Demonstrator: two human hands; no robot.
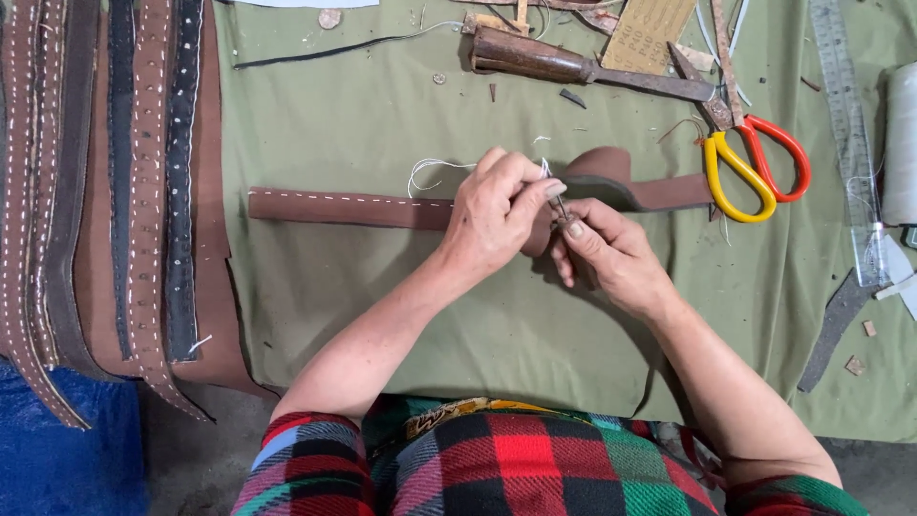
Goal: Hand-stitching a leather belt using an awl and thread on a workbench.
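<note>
A long brown leather strap (344,207) with white stitching lies across the green cloth (363,306); its right part bends up into a loop (611,172). My left hand (497,215) rests on the strap's middle, fingers pinched on a white thread (430,170) that curls off to the left. My right hand (611,253) sits just right of it, gripping a small metal awl or needle (561,210) at the strap's edge. Both hands meet at the same spot on the strap.
Several stitched leather straps (124,191) lie in a row at the left. Yellow and red handled scissors (755,162) lie to the right, a dark wooden-handled tool (544,59) above them. A clear ruler (850,143) and a white thread spool (903,143) are at the far right.
</note>
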